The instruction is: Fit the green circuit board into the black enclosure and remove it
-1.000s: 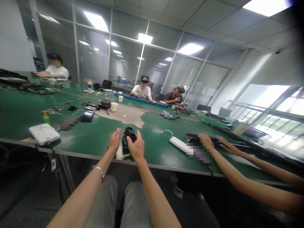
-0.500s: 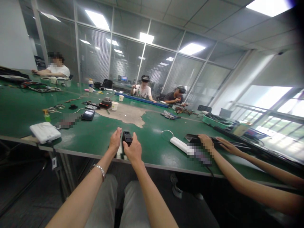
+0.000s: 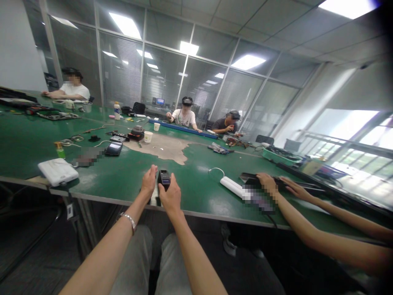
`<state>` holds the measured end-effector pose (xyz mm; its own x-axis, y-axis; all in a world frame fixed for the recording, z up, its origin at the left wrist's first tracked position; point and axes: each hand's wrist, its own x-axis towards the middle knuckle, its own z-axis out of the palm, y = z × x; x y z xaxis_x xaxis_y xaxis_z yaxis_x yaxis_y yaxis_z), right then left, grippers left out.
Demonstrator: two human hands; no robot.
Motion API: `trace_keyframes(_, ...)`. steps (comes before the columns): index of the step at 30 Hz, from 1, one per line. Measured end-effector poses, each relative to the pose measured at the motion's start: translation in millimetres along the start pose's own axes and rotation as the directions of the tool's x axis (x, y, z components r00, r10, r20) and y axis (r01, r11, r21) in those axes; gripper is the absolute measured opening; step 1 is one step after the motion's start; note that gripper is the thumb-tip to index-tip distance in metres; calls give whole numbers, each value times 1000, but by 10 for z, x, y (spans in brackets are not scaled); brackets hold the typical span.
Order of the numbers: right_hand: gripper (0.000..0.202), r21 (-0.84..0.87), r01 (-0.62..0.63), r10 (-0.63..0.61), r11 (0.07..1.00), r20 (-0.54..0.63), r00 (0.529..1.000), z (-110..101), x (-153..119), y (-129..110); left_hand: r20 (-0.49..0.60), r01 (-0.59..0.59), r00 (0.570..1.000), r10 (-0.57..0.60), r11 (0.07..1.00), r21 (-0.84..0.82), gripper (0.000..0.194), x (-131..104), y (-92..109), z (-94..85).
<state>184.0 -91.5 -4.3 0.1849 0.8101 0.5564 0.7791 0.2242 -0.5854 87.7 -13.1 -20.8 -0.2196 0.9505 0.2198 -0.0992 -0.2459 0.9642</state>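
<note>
My right hand [image 3: 171, 194] is wrapped around a small black boxy device [image 3: 163, 178], held upright at the near edge of the green table [image 3: 196, 192]. Its top has recessed slots, and its exact kind is unclear. To its left, my left hand [image 3: 149, 182] stands on its side by the table edge, palm turned toward the device. A narrow gap separates its fingers from the device, and part of those fingers is hidden. A pale, shiny strip of tabletop shows between the two hands.
A white boxy device [image 3: 58, 171] lies at the left edge, near a black handheld unit [image 3: 113, 148]. Paper cups [image 3: 147, 137] stand farther back. On the right are a white power strip [image 3: 231, 186] and a co-worker's hands [image 3: 267, 183]. Other people sit across the table.
The black device has tilted slightly in my right hand, and that hand has shifted a little to the left. My left hand stays in place.
</note>
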Motion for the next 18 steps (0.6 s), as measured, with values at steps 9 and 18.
trace_keyframes(9,67,163,-42,61,986,-113,992,-162,143,-79,-3,37,999,-37,999,-7,63,8,-13,-5)
trace_keyframes(18,62,126,-98,120,987,-187,975,-299,201,246,21,17,1000,-16,999,-34,65,34,-67,8)
